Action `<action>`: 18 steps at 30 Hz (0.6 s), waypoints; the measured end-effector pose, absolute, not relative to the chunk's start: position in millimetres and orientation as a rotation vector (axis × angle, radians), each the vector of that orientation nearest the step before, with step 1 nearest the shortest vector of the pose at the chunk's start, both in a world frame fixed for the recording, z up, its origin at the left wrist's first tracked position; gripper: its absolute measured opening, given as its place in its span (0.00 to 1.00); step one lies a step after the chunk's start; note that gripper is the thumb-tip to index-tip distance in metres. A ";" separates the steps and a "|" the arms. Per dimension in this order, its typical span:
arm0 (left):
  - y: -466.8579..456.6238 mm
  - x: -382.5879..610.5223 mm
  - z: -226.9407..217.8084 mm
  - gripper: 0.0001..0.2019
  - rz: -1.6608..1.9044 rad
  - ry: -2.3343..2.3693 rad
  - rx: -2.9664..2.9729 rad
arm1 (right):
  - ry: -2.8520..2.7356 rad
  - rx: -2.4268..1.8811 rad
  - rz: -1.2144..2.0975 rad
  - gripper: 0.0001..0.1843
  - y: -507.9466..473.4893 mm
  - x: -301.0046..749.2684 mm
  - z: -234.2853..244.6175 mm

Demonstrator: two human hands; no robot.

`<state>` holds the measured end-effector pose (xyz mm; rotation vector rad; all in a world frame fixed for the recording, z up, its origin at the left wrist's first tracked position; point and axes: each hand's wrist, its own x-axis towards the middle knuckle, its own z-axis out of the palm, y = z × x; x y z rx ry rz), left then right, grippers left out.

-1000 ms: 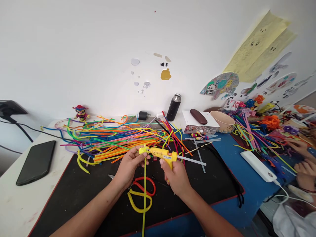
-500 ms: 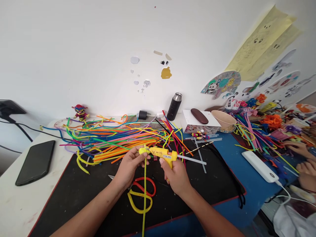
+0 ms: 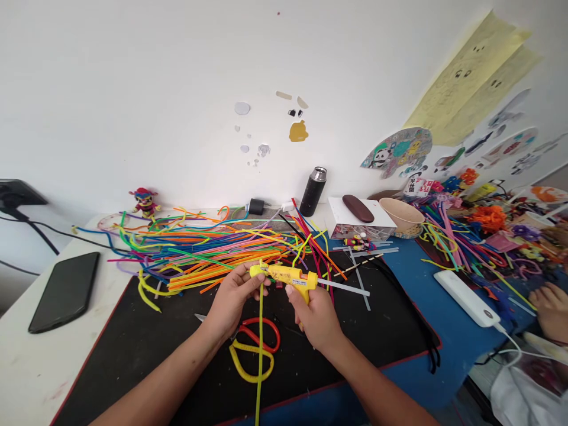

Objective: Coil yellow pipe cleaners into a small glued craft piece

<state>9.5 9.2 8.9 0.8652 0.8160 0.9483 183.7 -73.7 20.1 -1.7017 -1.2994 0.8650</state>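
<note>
My right hand grips the handle of a yellow glue gun with a clear glue stick poking out of its back. The nozzle points left at the top of a yellow pipe cleaner, which my left hand pinches near its tip. The pipe cleaner hangs straight down over the black mat. Under my hands lie scissors with red and yellow handles.
A heap of coloured pipe cleaners covers the mat's far side. A black phone lies at left, with a flask, a white box and a paper bowl behind. Another person's hand is at right, near a white power strip.
My hands and the glue gun have barely moved. The other person's hands at the right edge have drawn back, and only one remains in view.
</note>
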 end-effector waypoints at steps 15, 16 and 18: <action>9.0 8.7 6.9 0.22 0.953 0.817 0.870 | -1.304 -1.691 0.852 0.30 -70.9 185.3 23.1; 9.2 8.7 6.4 0.22 0.952 0.818 0.871 | -1.303 -1.690 0.851 0.29 -71.1 185.6 23.1; 9.6 8.7 5.5 0.22 0.951 0.820 0.872 | -1.298 -1.693 0.848 0.29 -71.4 185.9 23.6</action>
